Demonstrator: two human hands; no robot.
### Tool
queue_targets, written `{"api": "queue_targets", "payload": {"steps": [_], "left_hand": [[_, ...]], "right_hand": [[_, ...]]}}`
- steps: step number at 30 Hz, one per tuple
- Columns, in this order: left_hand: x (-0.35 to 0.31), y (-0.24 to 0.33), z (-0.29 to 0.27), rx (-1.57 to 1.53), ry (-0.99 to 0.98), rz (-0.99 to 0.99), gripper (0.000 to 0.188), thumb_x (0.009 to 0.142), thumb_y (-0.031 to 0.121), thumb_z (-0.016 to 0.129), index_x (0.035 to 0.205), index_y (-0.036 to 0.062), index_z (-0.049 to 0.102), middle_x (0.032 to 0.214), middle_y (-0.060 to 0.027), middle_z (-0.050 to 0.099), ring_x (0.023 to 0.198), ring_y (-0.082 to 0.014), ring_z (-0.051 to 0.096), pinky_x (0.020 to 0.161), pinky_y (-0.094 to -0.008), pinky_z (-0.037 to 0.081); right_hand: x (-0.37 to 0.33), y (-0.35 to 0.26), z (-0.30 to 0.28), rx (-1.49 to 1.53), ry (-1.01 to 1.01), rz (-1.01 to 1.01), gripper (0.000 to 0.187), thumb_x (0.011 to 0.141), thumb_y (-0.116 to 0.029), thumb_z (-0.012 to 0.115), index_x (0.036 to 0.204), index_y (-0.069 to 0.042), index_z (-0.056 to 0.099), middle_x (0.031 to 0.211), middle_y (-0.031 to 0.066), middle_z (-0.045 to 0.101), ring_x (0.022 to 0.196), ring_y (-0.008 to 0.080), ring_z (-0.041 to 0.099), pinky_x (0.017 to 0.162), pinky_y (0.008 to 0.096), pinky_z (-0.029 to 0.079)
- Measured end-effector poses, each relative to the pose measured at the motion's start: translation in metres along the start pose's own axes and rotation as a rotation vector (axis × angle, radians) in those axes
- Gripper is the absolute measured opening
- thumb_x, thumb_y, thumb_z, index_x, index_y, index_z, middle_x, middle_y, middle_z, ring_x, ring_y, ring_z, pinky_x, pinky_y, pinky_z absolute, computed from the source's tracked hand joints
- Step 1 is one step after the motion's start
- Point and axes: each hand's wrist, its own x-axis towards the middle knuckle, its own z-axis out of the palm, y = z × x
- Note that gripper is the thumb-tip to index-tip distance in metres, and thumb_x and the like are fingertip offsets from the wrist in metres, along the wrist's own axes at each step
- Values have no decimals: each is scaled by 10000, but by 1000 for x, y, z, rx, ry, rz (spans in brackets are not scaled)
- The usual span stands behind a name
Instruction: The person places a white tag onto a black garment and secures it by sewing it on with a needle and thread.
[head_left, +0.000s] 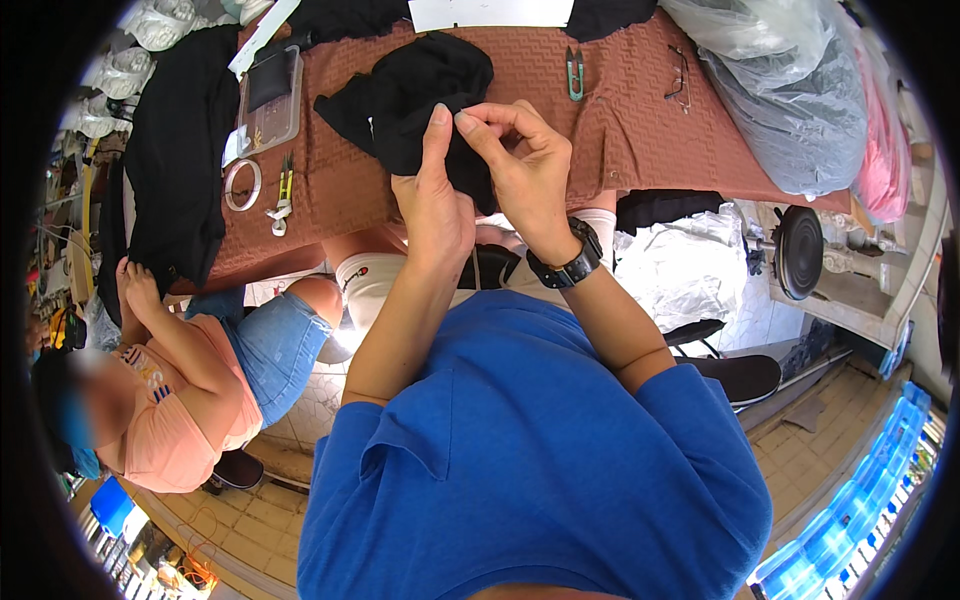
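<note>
A piece of black cloth (430, 75) lies bunched on the brown tablecloth in front of me, its near part lifted toward my body. My left hand (437, 205) is closed on it, thumb pointing up and fingers curled behind. Close beside it, my right hand (525, 170) pinches the cloth's edge between thumb and forefinger. The two thumb tips are a small gap apart. Whether thread or a needle is in the right pinch is too small to tell. A black watch (565, 262) is on my right wrist.
Teal thread snips (575, 75) and glasses (680, 80) lie to the right, before large plastic bags (790, 100). On the left are yellow-handled snips (285, 190), a tape roll (242, 187) and a clear plastic box (285, 125). A seated co-worker (190, 400) handles black fabric (180, 150).
</note>
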Motion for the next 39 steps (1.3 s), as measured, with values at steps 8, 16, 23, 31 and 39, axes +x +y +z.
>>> {"api": "queue_targets", "payload": {"steps": [8, 16, 23, 31, 39], "left_hand": [[0, 0, 0, -33, -21, -21, 329, 956, 181, 705, 1236, 46, 597, 1151, -38, 645, 1037, -129, 620, 894, -289, 523], [0, -1, -1, -20, -7, -22, 340, 954, 185, 709, 1241, 44, 593, 1160, -40, 640, 1042, -130, 618, 895, -297, 522], [0, -1, 0, -13, 4, -17, 357, 948, 194, 719, 1245, 42, 592, 1160, -44, 645, 1035, -133, 623, 898, -298, 521], [1, -2, -1, -14, 3, -11, 359, 949, 189, 718, 1249, 39, 590, 1167, -47, 647, 1037, -134, 625, 892, -290, 522], [0, -2, 1, 9, 29, 39, 351, 953, 181, 713, 1247, 28, 596, 1172, -44, 650, 1043, -122, 616, 904, -277, 501]], "right_hand": [[-1, 2, -2, -10, -11, -33, 91, 876, -75, 773, 944, -15, 759, 822, -13, 568, 716, 45, 512, 611, 212, 414], [0, 1, -1, -6, -2, -32, 86, 870, -65, 777, 934, -10, 761, 822, -14, 566, 704, 41, 505, 597, 206, 404], [0, 1, 0, 13, -3, -18, 77, 869, -51, 769, 931, -7, 762, 806, -16, 563, 698, 40, 501, 593, 205, 400], [1, -1, 0, 22, -1, 18, 78, 865, -50, 768, 923, 2, 762, 803, -13, 568, 702, 42, 503, 605, 211, 406], [2, 1, 0, 61, -8, 68, 91, 862, -58, 774, 925, 7, 767, 827, 5, 603, 719, 49, 528, 632, 214, 428]]}}
